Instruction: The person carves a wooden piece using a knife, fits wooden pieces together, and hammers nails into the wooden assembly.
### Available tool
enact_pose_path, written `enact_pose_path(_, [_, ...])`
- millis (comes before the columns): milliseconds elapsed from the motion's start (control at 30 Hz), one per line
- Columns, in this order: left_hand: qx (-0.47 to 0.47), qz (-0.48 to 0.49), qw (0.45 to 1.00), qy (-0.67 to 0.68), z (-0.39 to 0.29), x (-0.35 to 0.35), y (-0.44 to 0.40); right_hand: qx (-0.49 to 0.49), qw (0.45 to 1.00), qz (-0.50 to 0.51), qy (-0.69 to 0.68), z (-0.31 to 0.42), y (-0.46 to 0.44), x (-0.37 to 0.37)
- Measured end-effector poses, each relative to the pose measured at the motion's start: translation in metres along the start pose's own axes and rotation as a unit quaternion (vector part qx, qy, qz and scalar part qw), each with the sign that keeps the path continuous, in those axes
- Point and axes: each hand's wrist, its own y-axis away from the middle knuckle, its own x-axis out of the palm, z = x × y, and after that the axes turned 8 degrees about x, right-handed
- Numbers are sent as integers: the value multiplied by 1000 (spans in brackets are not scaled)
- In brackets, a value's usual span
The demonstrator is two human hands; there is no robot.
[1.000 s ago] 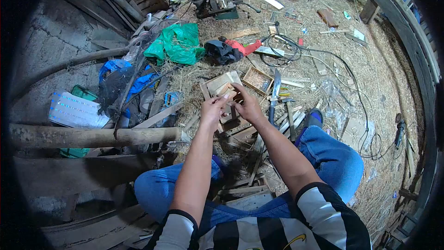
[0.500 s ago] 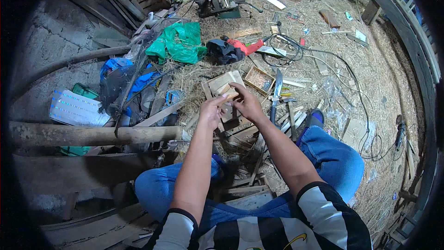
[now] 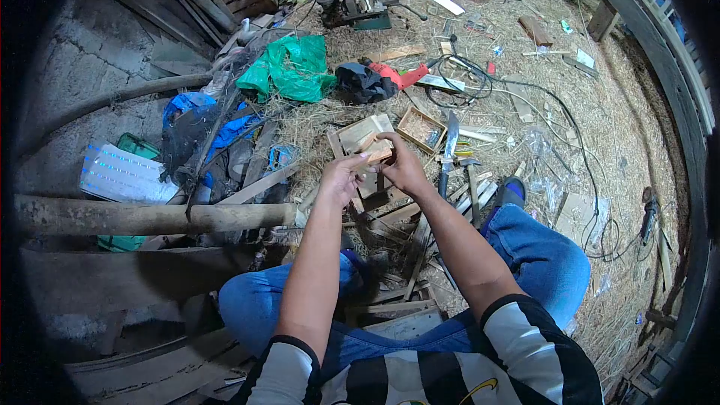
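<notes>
Both hands meet on it now — my left hand [image 3: 341,181] and right hand [image 3: 406,172] keep their grip pinched around a small wooden piece [image 3: 381,151], in front of pale boards [image 3: 351,133]. Fingers cover its lower edge, so I can't make out its full shape — and the boards are partly hidden too.

Matt wooden piece [image 3: 381,154], glossy green plastic [image 3: 291,69], smooth metal blade [image 3: 451,135]

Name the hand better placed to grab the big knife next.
Probably the right hand: the knife lies on that side, with its handle close by. The left hand is farther off and could perhaps keep the small wooden piece that both hands hold.
</notes>
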Motion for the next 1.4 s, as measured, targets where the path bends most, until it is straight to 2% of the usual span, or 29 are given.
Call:
enact_pose_path(133, [-11, 4, 1000, -3, -2, -1, 0, -39, 999, -9, -14, -35, -14, 11])
enact_pose_path(200, [-13, 19, 1000, 9, 3, -8, -6, 22, 997, 44, -55, -37, -13, 12])
enact_pose_path(267, [-29, -9, 995, 96, 9, -14, -12, 4, 998, 39, -59, -34, -13, 11])
enact_pose_path(333, [-30, -21, 993, 110, 3, -8, -4, -13, 997, 31, -63, -28, -11, 8])
enact_pose_path(367, [-30, -33, 991, 125, 0, -4, 0, 8, 997, 41, -65, -24, -11, 6])
enact_pose_path(500, [-34, -49, 993, 105, 0, 0, 2, 32, 996, 60, -52, -16, -9, 1])
enact_pose_path(600, [-3, -37, 997, 72, 3, 3, 3, 17, 995, 69, -76, -17, -9, 1])
enact_pose_path(667, [38, -14, 999, -2, -1, 8, 9, 15, 996, 58, -68, -15, -7, 2])
enact_pose_path(767, [52, 9, 998, -26, 0, 6, 7, 8, 995, 49, -86, -20, -7, 5])
enact_pose_path(1033, [71, 4, 997, -7, 9, 8, 4, 29, 994, 49, -91, -29, -10, 7])
enact_pose_path(1100, [82, 7, 997, -1, 9, 7, 4, -1, 995, 56, -82, -28, -10, 7])
enact_pose_path(1200, [67, 13, 998, 6, 6, 9, 8, 35, 996, 62, -48, -18, -5, 1])
enact_pose_path(1400, [47, 8, 999, 23, 8, 5, 7, 42, 994, 64, -73, -27, -8, 5])
